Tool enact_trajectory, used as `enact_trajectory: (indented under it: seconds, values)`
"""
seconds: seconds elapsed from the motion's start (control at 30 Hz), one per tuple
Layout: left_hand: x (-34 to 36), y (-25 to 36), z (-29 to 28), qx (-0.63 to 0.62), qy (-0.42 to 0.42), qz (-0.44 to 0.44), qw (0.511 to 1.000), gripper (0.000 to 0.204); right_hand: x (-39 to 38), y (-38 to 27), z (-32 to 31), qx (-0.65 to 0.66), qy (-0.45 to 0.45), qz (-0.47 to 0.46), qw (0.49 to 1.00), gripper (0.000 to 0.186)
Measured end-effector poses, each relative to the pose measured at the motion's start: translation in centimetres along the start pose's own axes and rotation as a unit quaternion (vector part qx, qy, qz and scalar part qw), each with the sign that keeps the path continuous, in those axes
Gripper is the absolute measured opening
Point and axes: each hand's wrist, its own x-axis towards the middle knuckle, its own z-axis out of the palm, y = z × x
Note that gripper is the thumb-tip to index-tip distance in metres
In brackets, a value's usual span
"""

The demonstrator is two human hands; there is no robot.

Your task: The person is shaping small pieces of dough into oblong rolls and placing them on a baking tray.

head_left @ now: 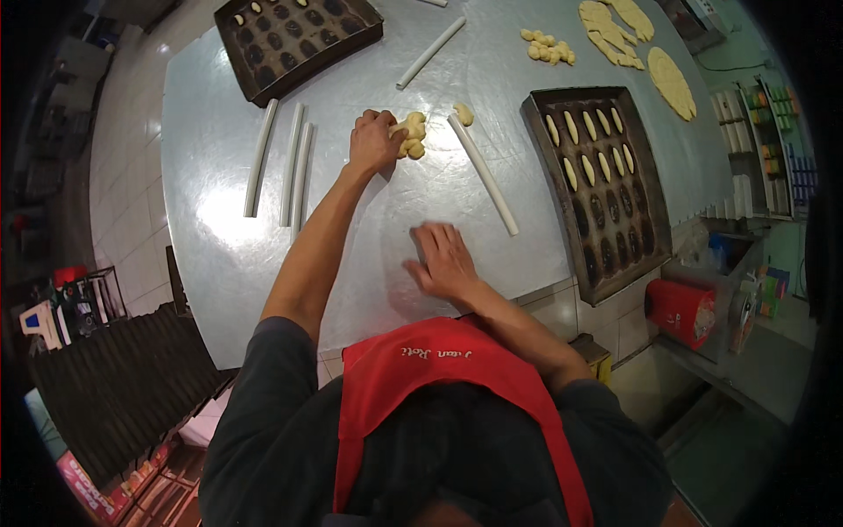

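Mid dough-portioning by the look of it: left hand [375, 140] fingers curled on dough lump [411, 136] upper centre, right hand [443, 259] flat, open on tabletop [211, 211]; next probably shaping a piece for mould tray [601, 189].

Red apron over a seemingly dark grey, pushed-up long-sleeved top.

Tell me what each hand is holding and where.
The left hand grips the dough pieces at their left side; the right hand lies flat on the table.
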Motion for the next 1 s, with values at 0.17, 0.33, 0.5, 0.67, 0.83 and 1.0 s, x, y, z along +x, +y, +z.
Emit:
enact_trajectory:
  seconds: [0.17, 0.33, 0.5, 0.67, 0.83, 1.0]
  values:
    - [3.6, -3.5, 0.1, -0.140, -0.069, -0.037, 0.987, 0.022, -5.2, 3.6, -3.5, -0.023, 0.034, 0.021, 0.999, 0.045]
    - [3.6, -9.8, -6.2, 0.002, 0.244, -0.077, 0.967, 0.037, -3.5, 4.9, -5.5, 0.009, 0.178, 0.059, 0.982, 0.023]
    - [-4.6, -4.3, -6.7, -0.105, 0.109, -0.030, 0.988, 0.022, -4.4, 11.3, -17.9, 0.199, 0.490, 0.200, 0.825, 0.026]
    - [-13.6, -2.1, -4.7, -0.314, 0.024, -0.173, 0.933, 0.024, -9.5, 21.1, -17.6, -0.110, 0.058, 0.367, 0.922, 0.027]
    - [-18.9, 5.0, -1.4, -0.345, -0.030, -0.198, 0.917, 0.045, -0.6, 12.7, -15.2, -0.027, 0.264, 0.178, 0.947, 0.033]
    - [-19.5, 11.3, -0.1, -0.077, -0.066, 0.028, 0.994, 0.070, 6.8, 10.5, -7.8, -0.036, 0.121, 0.121, 0.985, 0.049]
